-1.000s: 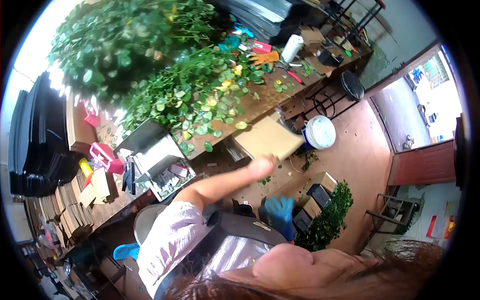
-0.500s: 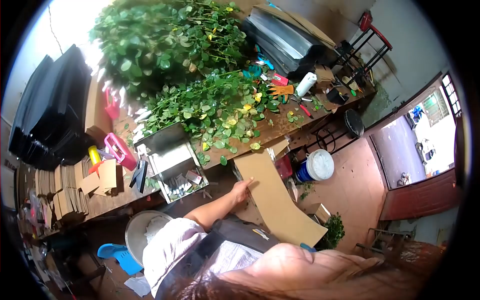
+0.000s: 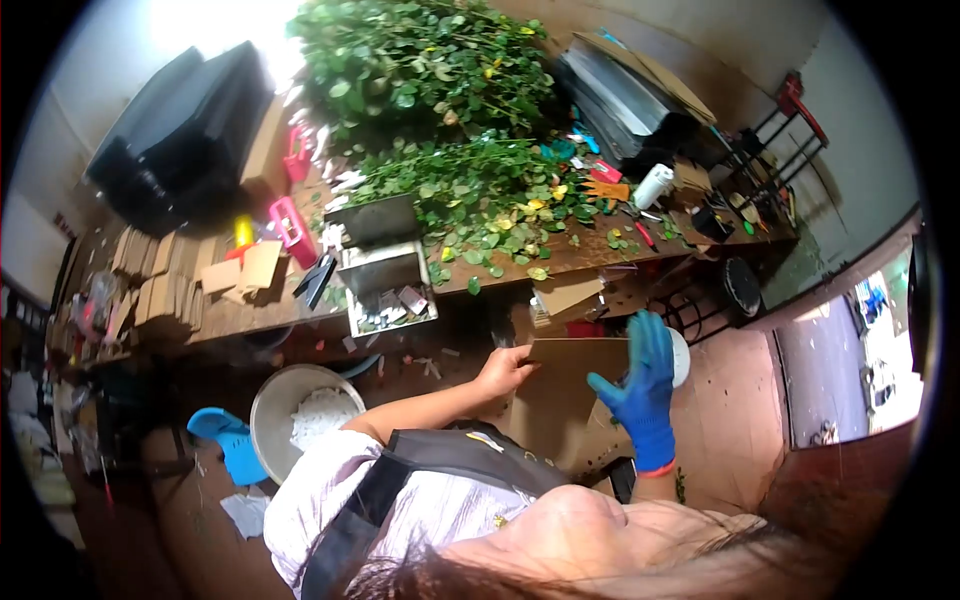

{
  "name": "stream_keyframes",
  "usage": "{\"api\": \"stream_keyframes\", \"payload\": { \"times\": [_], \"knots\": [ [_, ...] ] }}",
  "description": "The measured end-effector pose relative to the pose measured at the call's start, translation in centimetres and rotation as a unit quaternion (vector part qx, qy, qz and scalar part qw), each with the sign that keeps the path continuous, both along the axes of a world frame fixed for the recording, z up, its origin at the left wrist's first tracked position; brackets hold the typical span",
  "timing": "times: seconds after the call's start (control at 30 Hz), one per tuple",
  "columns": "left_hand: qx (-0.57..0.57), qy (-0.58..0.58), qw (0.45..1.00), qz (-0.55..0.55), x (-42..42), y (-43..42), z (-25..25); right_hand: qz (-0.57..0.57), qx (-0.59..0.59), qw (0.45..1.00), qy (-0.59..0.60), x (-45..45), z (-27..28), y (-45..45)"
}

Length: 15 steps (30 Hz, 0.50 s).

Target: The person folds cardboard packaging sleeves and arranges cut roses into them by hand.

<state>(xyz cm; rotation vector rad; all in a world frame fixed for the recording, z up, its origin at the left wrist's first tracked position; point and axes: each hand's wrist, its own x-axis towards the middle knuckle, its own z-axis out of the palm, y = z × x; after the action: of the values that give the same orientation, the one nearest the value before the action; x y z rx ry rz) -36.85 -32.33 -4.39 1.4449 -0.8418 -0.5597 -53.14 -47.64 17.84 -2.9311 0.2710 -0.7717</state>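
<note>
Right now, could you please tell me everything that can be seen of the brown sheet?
The brown sheet is thin, plain, with a straight upper edge, and looks like cardboard. Held near its upper left corner by the bare left hand, it is in front of the table. The open, gloved right hand hides its right part; contact is unclear.

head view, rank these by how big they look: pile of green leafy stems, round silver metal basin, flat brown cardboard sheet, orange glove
1. Pile of green leafy stems
2. Silver metal basin and brown cardboard sheet: too alike to rank; both are partly covered and may differ in nearness
3. Orange glove
</note>
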Motion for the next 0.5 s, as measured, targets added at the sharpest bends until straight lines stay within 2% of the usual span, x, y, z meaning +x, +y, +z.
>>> {"api": "stream_keyframes", "payload": {
  "times": [0.07, 0.1, 0.2, 0.23, 0.33, 0.4, 0.47, 0.5],
  "knots": [
    [0.014, -0.065, 0.998, 0.005, 0.3, 2.6, 3.4, 0.101, -0.061, 0.988, 0.102, 2.6, 0.5, -0.4],
    [0.020, -0.114, 0.993, 0.019, 0.6, 3.8, 5.0, 0.139, -0.014, 0.987, 0.076, 3.5, -1.5, -1.2],
    [0.095, -0.069, 0.992, 0.046, 2.6, 7.1, 6.6, 0.180, 0.039, 0.973, 0.138, 7.1, -0.3, -1.3],
    [0.142, -0.137, 0.978, 0.065, 3.5, 8.4, 7.3, 0.187, 0.037, 0.981, 0.047, 8.1, 0.9, -1.1],
    [0.237, -0.252, 0.932, 0.110, 5.9, 12.5, 3.6, 0.170, 0.042, 0.976, -0.130, 10.9, 7.3, -0.3],
    [0.303, -0.271, 0.904, 0.132, 7.8, 15.1, 1.9, 0.178, 0.082, 0.958, -0.210, 13.0, 9.8, -0.5],
    [0.378, -0.233, 0.879, 0.176, 9.8, 15.9, 3.4, 0.207, 0.059, 0.949, -0.232, 15.7, 12.6, 2.2],
    [0.347, -0.175, 0.902, 0.187, 11.4, 16.0, 3.3, 0.233, 0.025, 0.946, -0.224, 17.5, 13.3, 3.2]
  ]
}}
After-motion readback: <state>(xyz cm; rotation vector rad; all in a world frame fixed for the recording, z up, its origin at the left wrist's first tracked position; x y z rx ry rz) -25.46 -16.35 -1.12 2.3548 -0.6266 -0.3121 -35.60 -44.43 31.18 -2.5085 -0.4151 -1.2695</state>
